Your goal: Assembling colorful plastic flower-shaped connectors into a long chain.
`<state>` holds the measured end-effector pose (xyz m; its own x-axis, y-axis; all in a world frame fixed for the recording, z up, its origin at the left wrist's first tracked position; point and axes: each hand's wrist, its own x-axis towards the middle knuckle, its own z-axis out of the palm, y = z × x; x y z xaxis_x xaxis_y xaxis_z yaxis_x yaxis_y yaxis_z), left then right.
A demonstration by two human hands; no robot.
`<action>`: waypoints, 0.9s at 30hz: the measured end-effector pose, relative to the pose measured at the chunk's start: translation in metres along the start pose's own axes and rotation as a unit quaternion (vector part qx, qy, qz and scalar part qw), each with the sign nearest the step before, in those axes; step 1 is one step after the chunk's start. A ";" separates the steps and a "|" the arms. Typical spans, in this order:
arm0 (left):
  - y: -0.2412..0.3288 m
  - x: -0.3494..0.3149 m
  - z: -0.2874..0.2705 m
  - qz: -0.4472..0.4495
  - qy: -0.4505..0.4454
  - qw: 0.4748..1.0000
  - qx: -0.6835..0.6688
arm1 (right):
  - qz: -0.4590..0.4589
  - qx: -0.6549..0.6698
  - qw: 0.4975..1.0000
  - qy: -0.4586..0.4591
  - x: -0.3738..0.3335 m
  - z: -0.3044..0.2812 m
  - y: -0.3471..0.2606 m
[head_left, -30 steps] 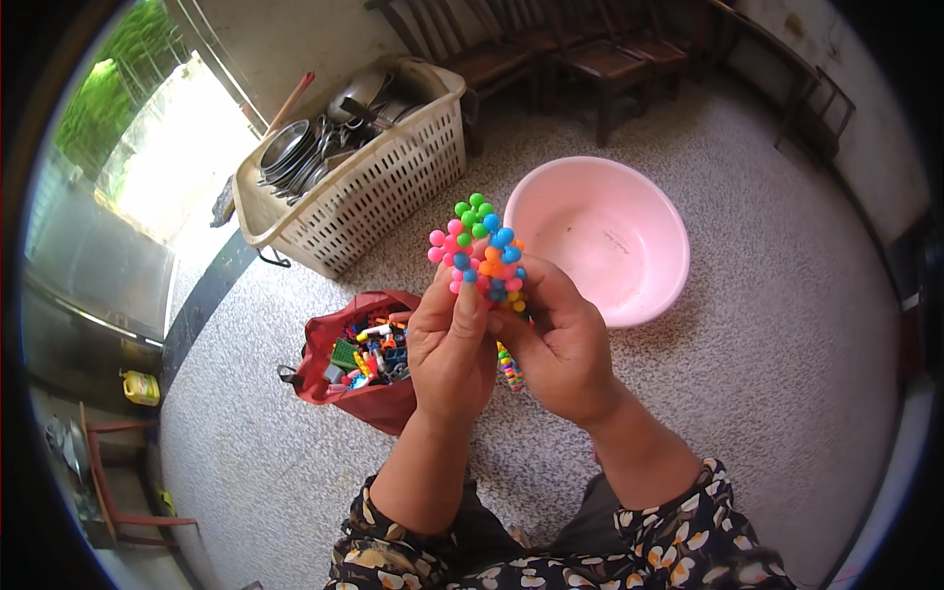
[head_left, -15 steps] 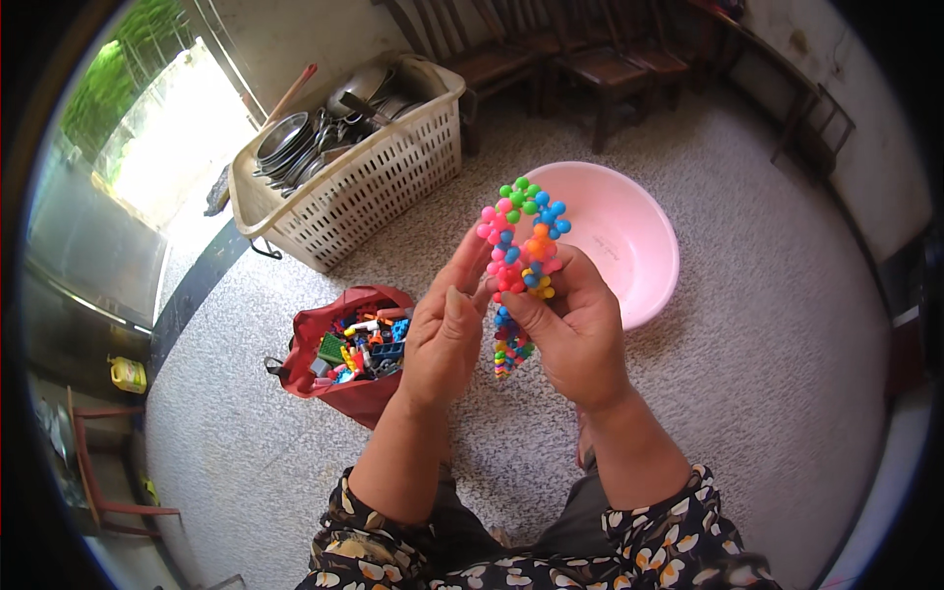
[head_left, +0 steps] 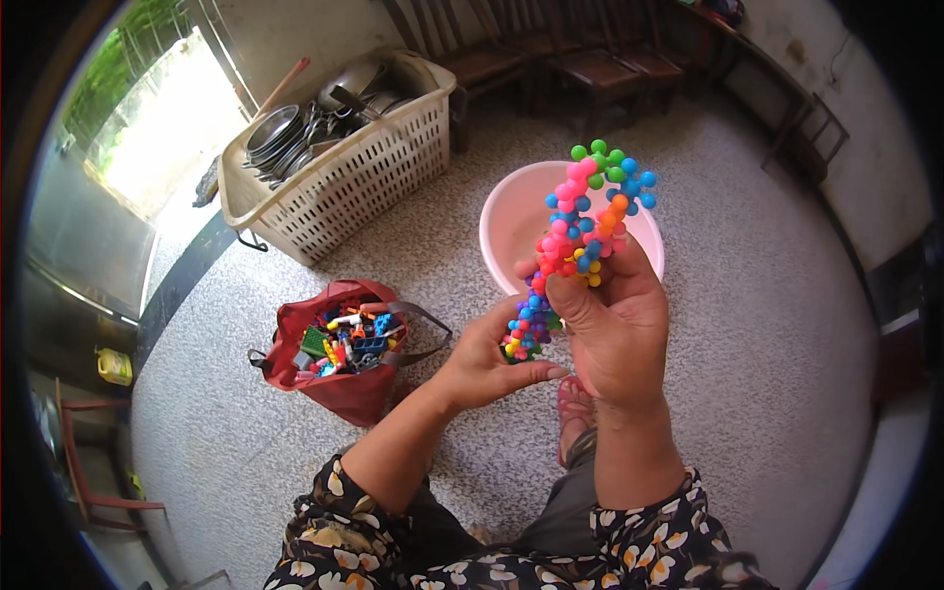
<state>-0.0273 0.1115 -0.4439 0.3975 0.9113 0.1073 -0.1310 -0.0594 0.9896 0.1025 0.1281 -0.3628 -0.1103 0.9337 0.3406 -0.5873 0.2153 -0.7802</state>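
A chain of colourful snap-together ball pieces (head_left: 563, 224) is held up in front of me, tilted, its top end bent into a loop of green, blue, orange and pink balls. My right hand (head_left: 621, 329) grips its middle, thumb in front and fingers behind. Around the lower, mostly blue and purple end curls my left hand (head_left: 482, 362), its fingers partly hidden behind the balls and its thumb stretched out below. Behind the chain, a pink plastic basin (head_left: 506, 202) stands on the floor, partly covered by my hands.
Left of my hands sits a red fabric bag (head_left: 344, 398) full of toy building pieces (head_left: 354, 339). Beyond it is a white slatted basket (head_left: 344, 187) of pans and dishes. Wooden chairs (head_left: 600, 69) line the back wall. A yellow jug (head_left: 114, 366) stands far left.
The chain has moved right and slightly up, and its lower end shows more. My left hand has dropped from beside its middle to its lower end. The bag's strap shows now.
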 end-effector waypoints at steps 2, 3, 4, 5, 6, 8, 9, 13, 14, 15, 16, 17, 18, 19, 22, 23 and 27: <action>0.001 -0.002 0.007 -0.046 0.004 0.998 -0.039 | -0.006 -0.026 1.000 -0.012 0.001 -0.002 0.002; 0.002 -0.001 0.008 -0.046 0.004 0.998 -0.041 | -0.006 -0.028 1.000 -0.012 0.001 -0.003 0.001; 0.004 0.000 0.009 -0.043 -0.008 0.999 -0.009 | 0.010 -0.034 0.999 -0.008 0.000 -0.004 -0.001; 0.005 0.001 0.010 -0.040 -0.021 0.999 0.022 | 0.026 -0.040 0.999 -0.004 0.000 -0.005 -0.002; 0.004 0.001 0.010 -0.040 -0.020 0.999 0.022 | 0.026 -0.040 0.999 -0.005 0.000 -0.005 -0.004; 0.002 0.001 0.010 -0.044 -0.032 0.998 0.023 | 0.047 -0.042 0.998 -0.013 0.001 -0.008 -0.008; 0.004 0.002 0.010 -0.043 -0.033 0.998 0.022 | 0.046 -0.043 0.998 -0.012 0.001 -0.012 -0.007; 0.005 0.002 0.007 -0.058 -0.077 0.995 0.008 | 0.091 0.002 0.993 -0.080 0.003 -0.029 0.003; 0.004 0.002 0.006 -0.038 -0.087 0.995 0.005 | 0.115 0.021 0.987 -0.109 0.004 -0.031 0.004; 0.005 0.003 0.007 -0.038 -0.087 0.996 0.006 | 0.115 0.022 0.987 -0.110 0.005 -0.031 0.006; 0.006 0.004 0.009 -0.024 -0.086 0.996 -0.002 | 0.130 0.036 0.984 -0.114 0.004 -0.030 0.007; 0.007 0.004 0.011 -0.011 -0.086 0.996 -0.009 | 0.144 0.050 0.981 -0.117 0.004 -0.029 0.007; 0.007 0.004 0.010 -0.011 -0.087 0.996 -0.009 | 0.144 0.049 0.981 -0.117 0.002 -0.029 0.007; 0.007 0.003 0.009 -0.034 -0.096 0.995 -0.004 | 0.158 0.040 0.979 -0.123 0.001 -0.029 0.006; 0.010 0.002 0.005 -0.075 -0.108 0.991 0.014 | 0.174 0.016 0.975 -0.141 0.000 -0.027 0.007; 0.012 0.001 0.004 -0.093 -0.111 0.989 0.027 | 0.175 0.001 0.973 -0.153 0.000 -0.026 0.008; 0.011 0.000 0.009 -0.062 -0.065 0.996 -0.029 | 0.189 -0.072 0.971 -0.131 -0.002 -0.027 0.006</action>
<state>-0.0212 0.1070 -0.4320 0.5268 0.8500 0.0000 -0.1247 0.0773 0.9892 0.1206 0.1350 -0.3824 -0.5068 0.8534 0.1219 -0.3494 -0.0740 -0.9340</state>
